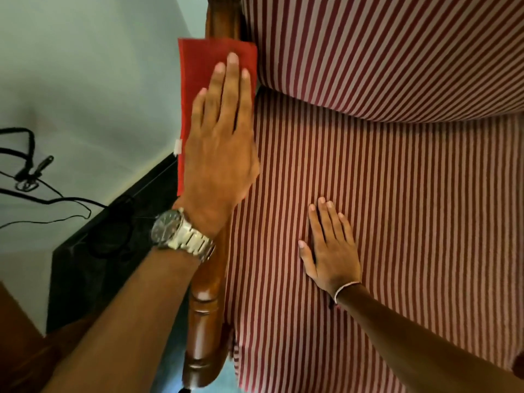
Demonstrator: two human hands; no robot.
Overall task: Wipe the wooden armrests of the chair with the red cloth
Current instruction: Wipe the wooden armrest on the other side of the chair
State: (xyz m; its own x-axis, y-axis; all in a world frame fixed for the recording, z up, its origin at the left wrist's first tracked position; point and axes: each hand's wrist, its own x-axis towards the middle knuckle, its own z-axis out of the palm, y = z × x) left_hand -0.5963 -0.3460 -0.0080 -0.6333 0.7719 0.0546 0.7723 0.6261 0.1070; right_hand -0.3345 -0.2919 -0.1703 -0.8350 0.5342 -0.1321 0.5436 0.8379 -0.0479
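The red cloth (198, 61) is folded flat and lies along the chair's left wooden armrest (205, 313). My left hand (221, 143), with a metal watch on its wrist, presses flat on the cloth with its fingers stretched toward the chair back, holding it against the wood. The armrest's glossy turned front end shows below my wrist, and more of the wood shows above the cloth. My right hand (330, 251) rests palm down with its fingers spread on the striped seat cushion (411, 222) and holds nothing. The other armrest is out of view.
A red-and-white striped back cushion (397, 46) fills the upper right. Left of the chair are a pale wall (85, 66), a dark strip along it (99, 251) and black cables (28, 171). A brown wooden surface (17, 321) sits at the bottom left.
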